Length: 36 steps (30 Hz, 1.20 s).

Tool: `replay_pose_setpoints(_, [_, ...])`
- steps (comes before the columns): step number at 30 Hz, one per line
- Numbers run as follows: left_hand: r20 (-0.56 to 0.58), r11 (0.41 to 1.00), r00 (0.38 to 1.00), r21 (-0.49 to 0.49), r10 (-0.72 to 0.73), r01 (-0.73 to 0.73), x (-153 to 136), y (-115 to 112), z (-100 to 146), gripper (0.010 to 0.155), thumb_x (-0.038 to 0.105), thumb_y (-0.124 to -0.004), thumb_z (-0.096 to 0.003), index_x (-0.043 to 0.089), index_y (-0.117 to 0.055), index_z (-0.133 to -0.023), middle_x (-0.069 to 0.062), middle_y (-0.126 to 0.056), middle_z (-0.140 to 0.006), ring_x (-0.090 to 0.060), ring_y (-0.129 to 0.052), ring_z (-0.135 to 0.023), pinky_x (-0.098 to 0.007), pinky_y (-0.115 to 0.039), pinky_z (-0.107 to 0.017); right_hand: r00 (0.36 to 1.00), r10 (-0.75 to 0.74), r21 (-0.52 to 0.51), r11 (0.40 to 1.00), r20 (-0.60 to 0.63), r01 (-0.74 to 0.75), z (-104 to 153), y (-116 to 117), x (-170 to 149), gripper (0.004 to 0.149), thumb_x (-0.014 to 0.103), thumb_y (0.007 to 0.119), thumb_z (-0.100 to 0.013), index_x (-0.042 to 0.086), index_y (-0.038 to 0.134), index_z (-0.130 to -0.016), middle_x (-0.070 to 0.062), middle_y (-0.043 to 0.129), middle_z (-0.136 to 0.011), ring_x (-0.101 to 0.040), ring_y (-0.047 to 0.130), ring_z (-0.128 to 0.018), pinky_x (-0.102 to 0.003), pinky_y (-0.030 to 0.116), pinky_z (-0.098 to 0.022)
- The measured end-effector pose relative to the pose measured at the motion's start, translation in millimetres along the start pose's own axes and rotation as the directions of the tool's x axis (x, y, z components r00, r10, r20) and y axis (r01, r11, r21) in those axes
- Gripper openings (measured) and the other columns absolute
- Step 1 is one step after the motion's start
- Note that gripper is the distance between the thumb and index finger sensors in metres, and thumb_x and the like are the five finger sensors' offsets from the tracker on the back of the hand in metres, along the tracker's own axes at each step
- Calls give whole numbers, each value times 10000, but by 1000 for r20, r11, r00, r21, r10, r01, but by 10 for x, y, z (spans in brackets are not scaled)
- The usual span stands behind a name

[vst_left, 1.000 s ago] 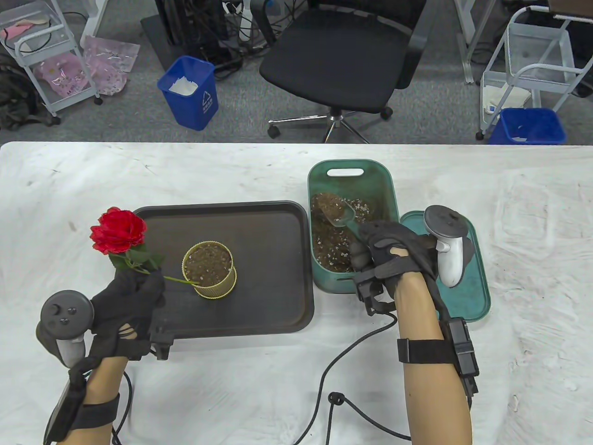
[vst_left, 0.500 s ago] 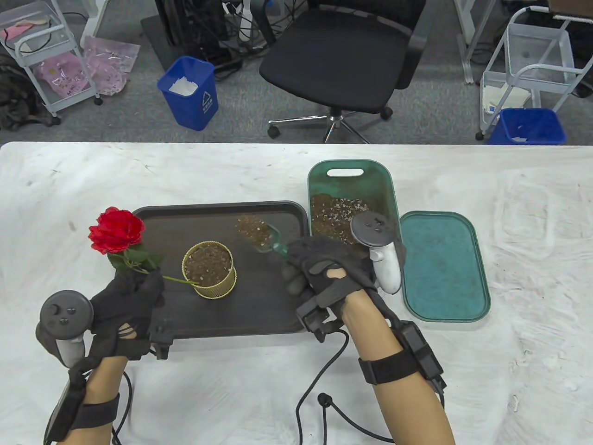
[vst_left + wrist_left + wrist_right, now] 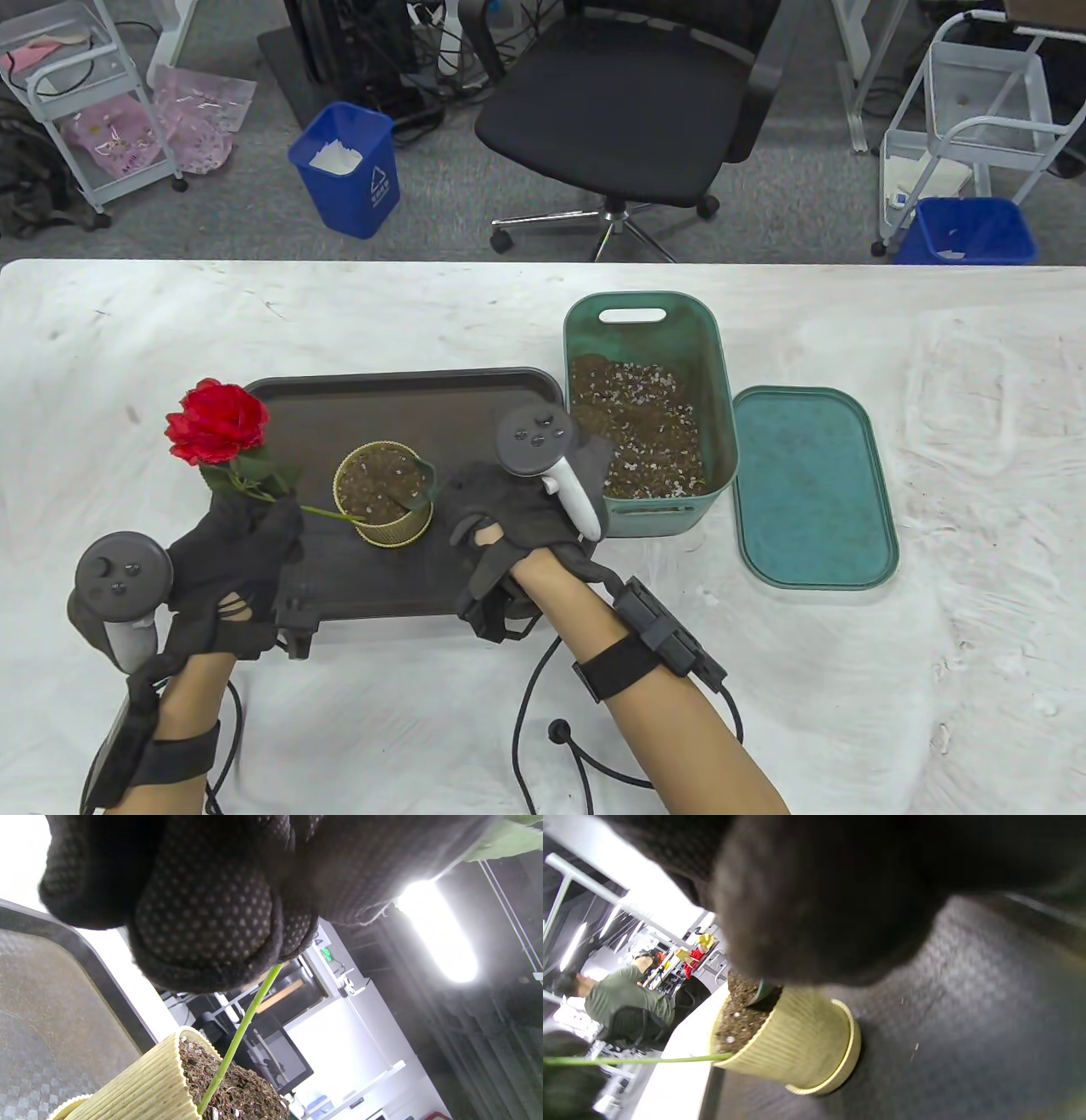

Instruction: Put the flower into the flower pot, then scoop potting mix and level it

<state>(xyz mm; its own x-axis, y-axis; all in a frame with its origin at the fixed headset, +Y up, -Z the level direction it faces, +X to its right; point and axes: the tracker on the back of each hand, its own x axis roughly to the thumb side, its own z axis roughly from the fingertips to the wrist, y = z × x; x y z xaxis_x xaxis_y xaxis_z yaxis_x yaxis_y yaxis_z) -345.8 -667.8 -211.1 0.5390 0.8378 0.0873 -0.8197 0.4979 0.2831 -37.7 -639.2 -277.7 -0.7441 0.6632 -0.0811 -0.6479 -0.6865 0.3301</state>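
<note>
My left hand [image 3: 242,531] grips the green stem [image 3: 248,1015] of a red rose [image 3: 216,422], which leans left with its stem end stuck in the soil of the ribbed yellow flower pot [image 3: 382,497]. My right hand [image 3: 475,505] holds a green scoop [image 3: 422,486], tipped over the pot's right rim and onto the soil. In the right wrist view the scoop's tip [image 3: 761,993] digs into the potting mix [image 3: 736,1022] in the pot [image 3: 801,1039]. In the left wrist view the pot [image 3: 140,1086] stands heaped with soil.
The pot stands on a dark tray [image 3: 475,399]. To its right is a green bin [image 3: 721,399] holding potting mix [image 3: 636,416], with its green lid [image 3: 814,488] lying further right. Cables trail over the white table near the front edge.
My right hand lifted the loaded scoop out of the green bin and carried it left across the tray to the pot. The left hand and the rose stayed put.
</note>
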Motion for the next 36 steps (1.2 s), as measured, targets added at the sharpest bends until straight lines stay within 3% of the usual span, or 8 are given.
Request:
replay_pose_setpoints(8, [-12,1000,1000,10,1,-1,-19,6,9,453,453,-891,-387,192,-890,-758,35,-1038,-576,-151,-1132,-227,-349,-969,-267,935,317,-186,940,159,-287,205,137,357,508,351,824,-402,47,820,-808,-116,1033,-497,-210,1045,-87,-328,913,14])
replay_pose_setpoints(15, [-2,1000,1000,3,-2,2,1,-1,13,453,452,-892,-388,192,-890,-759,36,-1039,-576,-151,-1132,-228,-350,-969,-268,812,556,-355,805,175,-475,354,252,519,528,336,830,-388,59,793,-836,-117,1018,-558,-232,1055,-161,-349,925,-45])
replay_pose_setpoints(23, [-10,1000,1000,5,-2,2,-17,9,4,454,452,-891,-387,193,-889,-759,32,-1039,-576,-151,-1132,-228,-350,-969,-267,757,635,-421,735,154,-531,416,186,513,534,325,837,-380,66,786,-844,-118,1012,-579,-243,1057,-192,-364,929,-72])
replay_pose_setpoints(28, [-6,1000,1000,2,-1,1,-17,7,0,452,452,-892,-387,193,-890,-758,31,-1039,-576,-151,-1132,-227,-350,-969,-267,776,622,-479,715,103,-509,490,-188,474,535,326,836,-378,69,786,-844,-118,1012,-579,-243,1058,-192,-366,929,-73])
replay_pose_setpoints(34, [-18,1000,1000,21,-10,11,-31,15,22,453,452,-891,-388,193,-889,-759,34,-1038,-576,-152,-1132,-226,-350,-968,-268,865,492,-540,705,-94,-460,450,-1146,228,531,326,834,-386,64,787,-846,-126,1009,-579,-252,1053,-196,-374,924,-79])
replay_pose_setpoints(36, [-7,999,1000,24,-27,27,-7,14,25,453,452,-891,-387,193,-891,-758,36,-1039,-574,-152,-1132,-226,-349,-968,-267,874,456,-524,710,-166,-470,364,-1349,119,530,323,835,-388,62,788,-847,-131,1008,-582,-259,1051,-199,-380,920,-81])
